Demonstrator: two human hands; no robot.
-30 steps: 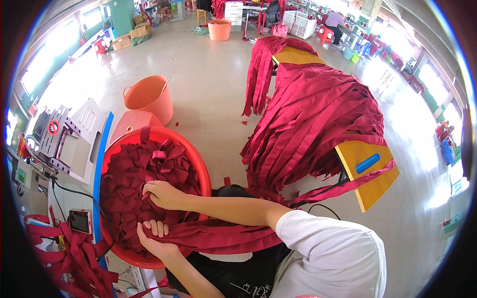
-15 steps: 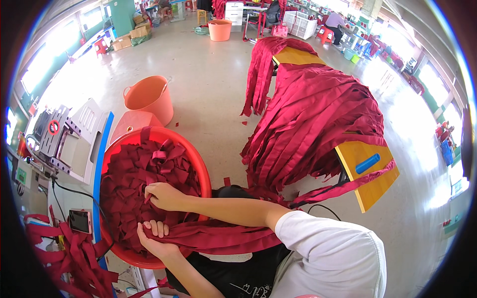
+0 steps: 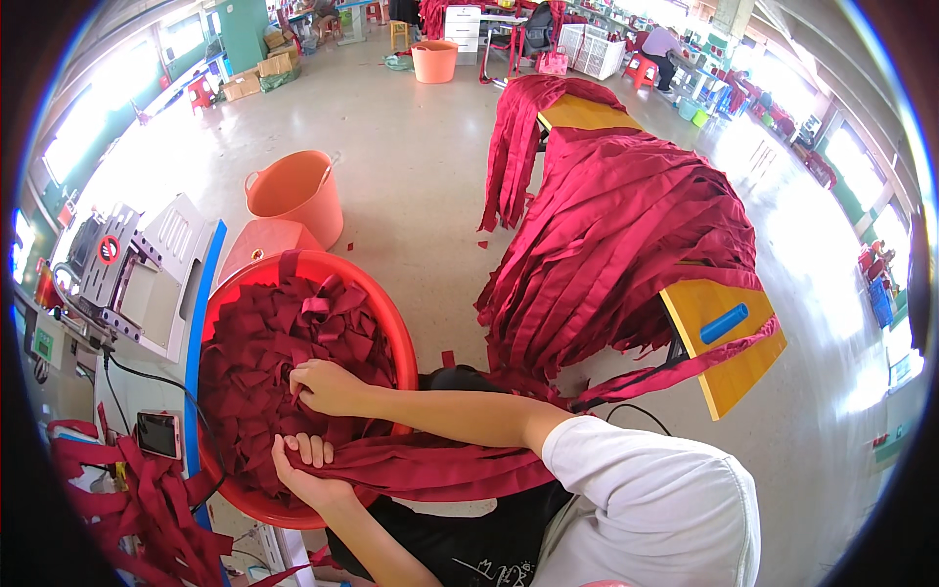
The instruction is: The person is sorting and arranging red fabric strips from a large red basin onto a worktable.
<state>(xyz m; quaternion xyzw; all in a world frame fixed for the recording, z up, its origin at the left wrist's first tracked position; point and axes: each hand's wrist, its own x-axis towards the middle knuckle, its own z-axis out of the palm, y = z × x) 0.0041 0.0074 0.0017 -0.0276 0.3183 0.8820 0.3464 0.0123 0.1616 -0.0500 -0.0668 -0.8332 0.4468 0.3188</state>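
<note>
A long bundle of dark red fabric strips (image 3: 440,470) lies across my lap, and my left hand (image 3: 311,472) is closed round its left end. Just above, my right hand (image 3: 328,387) is curled into a pinch; what lies between its fingertips is mostly hidden against the red behind. Both hands are over a round red-orange tub (image 3: 401,333), close to its right side. Short cut pieces of dark red fabric (image 3: 254,338) fill the tub, some of them folded or curled.
Many long red strips (image 3: 626,225) drape over a yellow wooden bench (image 3: 724,342) on the right, a blue tube (image 3: 724,323) on its end. An orange tub (image 3: 293,201) stands beyond mine. Left are a grey-white machine (image 3: 147,284), a phone (image 3: 158,434) and loose strips (image 3: 156,509).
My right hand has shifted very slightly to the right. My left hand keeps its hold on the strips, and the rest looks the same.
</note>
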